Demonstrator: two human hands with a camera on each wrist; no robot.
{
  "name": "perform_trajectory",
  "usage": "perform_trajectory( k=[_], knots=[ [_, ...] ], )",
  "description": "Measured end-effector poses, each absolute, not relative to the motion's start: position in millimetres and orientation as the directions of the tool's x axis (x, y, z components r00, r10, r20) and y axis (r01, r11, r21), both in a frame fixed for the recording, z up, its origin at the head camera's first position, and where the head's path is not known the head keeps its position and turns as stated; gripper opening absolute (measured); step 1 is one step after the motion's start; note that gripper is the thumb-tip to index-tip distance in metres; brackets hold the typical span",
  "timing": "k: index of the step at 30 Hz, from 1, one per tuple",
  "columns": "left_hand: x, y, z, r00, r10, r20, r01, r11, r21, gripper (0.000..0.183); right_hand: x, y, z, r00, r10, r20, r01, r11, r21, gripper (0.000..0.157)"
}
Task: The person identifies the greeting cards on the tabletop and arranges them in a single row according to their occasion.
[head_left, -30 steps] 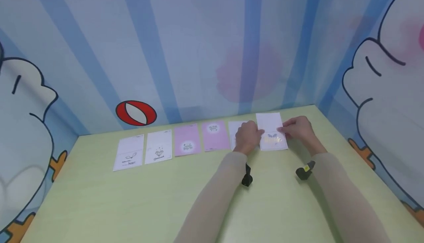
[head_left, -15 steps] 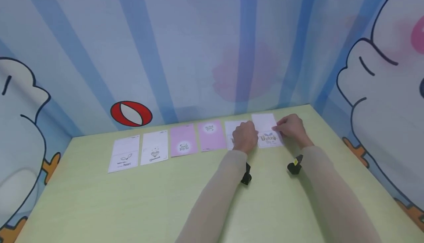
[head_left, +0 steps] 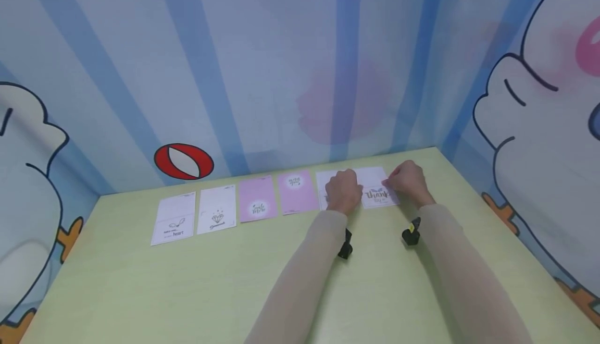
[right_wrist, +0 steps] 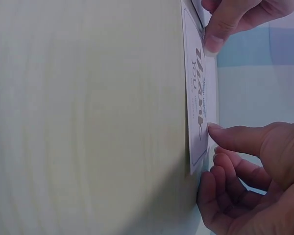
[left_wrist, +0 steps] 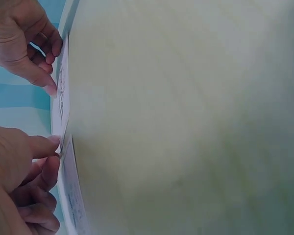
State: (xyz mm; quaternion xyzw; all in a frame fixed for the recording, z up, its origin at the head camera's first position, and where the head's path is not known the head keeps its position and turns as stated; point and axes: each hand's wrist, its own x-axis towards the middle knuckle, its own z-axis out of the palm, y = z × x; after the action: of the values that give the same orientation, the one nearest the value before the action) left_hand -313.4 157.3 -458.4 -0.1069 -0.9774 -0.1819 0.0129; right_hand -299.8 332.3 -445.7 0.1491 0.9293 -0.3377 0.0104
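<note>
A white "Thank you" card (head_left: 376,194) lies at the right end of a row of cards, at or just above the table. My left hand (head_left: 344,192) pinches its left edge between thumb and finger, as the left wrist view shows. At the opposite edge, my right hand (head_left: 409,183) holds the card with the thumb (right_wrist: 235,138) on its face and the other fingers curled behind. Another white card (head_left: 322,190) sits directly left of it, mostly covered by my left hand.
Further left in the row are two pink cards (head_left: 298,198), a white diamond card (head_left: 216,213) and a white heart card (head_left: 173,224). The pale table (head_left: 187,292) ends at a printed blue wall (head_left: 272,73) behind the row.
Both hands have lowered the "Thank you" card and drawn it slightly toward the viewer and left, against its neighbour. It looks flatter now. The head view has shifted a little.
</note>
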Motion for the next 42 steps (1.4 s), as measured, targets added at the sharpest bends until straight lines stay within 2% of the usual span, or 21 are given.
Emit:
perform_trajectory(
  k=[4,7,10,12,17,24,31,36,42],
  knots=[
    [-313.4,153.5,-459.5,-0.972,0.215,0.096,0.236,0.902,0.361,0.036,-303.5,332.2,-446.7,-0.962,0.245,-0.116,0.263,0.741,-0.618,0.027],
    [-312.4,148.5,-455.0,-0.965,0.237,0.109,0.261,0.871,0.417,0.052,-304.8,333.9,-449.2,-0.972,0.212,-0.1,0.228,0.753,-0.618,0.028],
    [-309.9,140.4,-443.8,-0.959,0.261,0.114,0.284,0.842,0.46,0.059,-304.2,337.0,-451.4,-0.978,0.184,-0.093,0.202,0.758,-0.62,0.03],
    [-308.2,134.7,-435.1,-0.955,0.26,0.143,0.297,0.836,0.463,0.054,-303.5,339.7,-451.3,-0.98,0.178,-0.092,0.196,0.756,-0.625,0.033],
    [-304.6,118.0,-419.3,-0.941,0.251,0.229,0.332,0.818,0.47,0.027,-302.3,348.6,-445.9,-0.979,0.188,-0.073,0.19,0.741,-0.644,0.04],
    [-293.7,82.4,-411.1,-0.938,0.253,0.238,0.345,0.753,0.56,0.027,-304.2,359.0,-445.6,-0.974,0.208,-0.09,0.216,0.732,-0.646,0.056],
    [-276.3,28.3,-394.9,-0.918,0.305,0.254,0.395,0.755,0.523,0.029,-299.3,359.4,-438.9,-0.982,0.19,-0.005,0.143,0.721,-0.678,0.091],
    [-262.4,-19.5,-387.1,-0.906,0.356,0.23,0.423,0.744,0.517,0.027,-285.3,360.2,-434.9,-0.988,0.151,0.042,0.085,0.741,-0.666,0.089],
    [-250.8,-80.6,-386.3,-0.894,0.362,0.266,0.449,0.743,0.496,0.028,-271.4,366.7,-429.1,-0.987,0.124,0.1,0.032,0.77,-0.637,0.091]
  ],
)
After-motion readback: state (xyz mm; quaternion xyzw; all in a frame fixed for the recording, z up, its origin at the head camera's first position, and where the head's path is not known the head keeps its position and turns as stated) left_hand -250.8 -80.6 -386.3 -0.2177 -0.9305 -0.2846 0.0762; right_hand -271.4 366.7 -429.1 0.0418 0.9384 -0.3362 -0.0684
